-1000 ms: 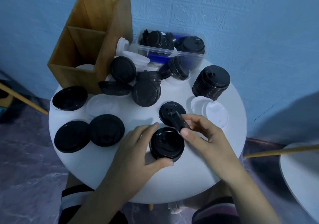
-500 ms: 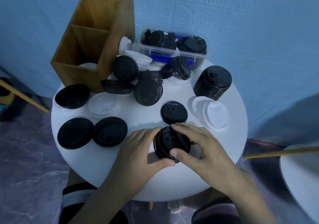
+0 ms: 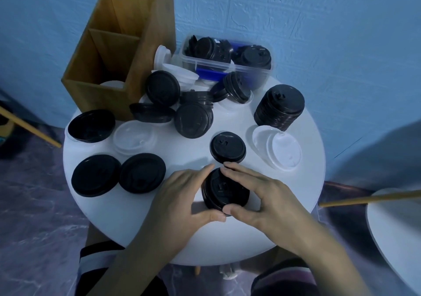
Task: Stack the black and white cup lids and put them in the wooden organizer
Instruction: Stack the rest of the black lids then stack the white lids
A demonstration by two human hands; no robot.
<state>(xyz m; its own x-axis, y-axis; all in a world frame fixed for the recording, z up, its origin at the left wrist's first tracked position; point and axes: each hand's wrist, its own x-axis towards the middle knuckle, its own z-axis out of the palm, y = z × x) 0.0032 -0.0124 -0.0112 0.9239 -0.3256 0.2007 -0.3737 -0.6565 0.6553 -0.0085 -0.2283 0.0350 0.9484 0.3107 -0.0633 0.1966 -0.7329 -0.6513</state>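
Observation:
A short stack of small black lids (image 3: 224, 190) stands on the round white table (image 3: 305, 140) near its front. My left hand (image 3: 182, 195) and my right hand (image 3: 257, 193) both curl round this stack from either side, thumbs at the near edge. One single black lid (image 3: 227, 147) lies just behind it. A tall stack of black lids (image 3: 280, 106) stands at the back right, with white lids (image 3: 276, 151) in front of it. The wooden organizer (image 3: 118, 51) stands at the back left; something white lies in its front compartment.
Large black lids (image 3: 95, 175) (image 3: 142, 173) (image 3: 91, 125) and a clear lid (image 3: 134, 139) lie on the left. A jumble of black and white lids (image 3: 182, 104) fills the middle back. A clear plastic box (image 3: 227, 56) holds more black lids. A second white table (image 3: 396, 234) is at the right.
My right hand set the small black lid it was holding onto the stack, then closed round the stack. My left hand stayed on the stack throughout.

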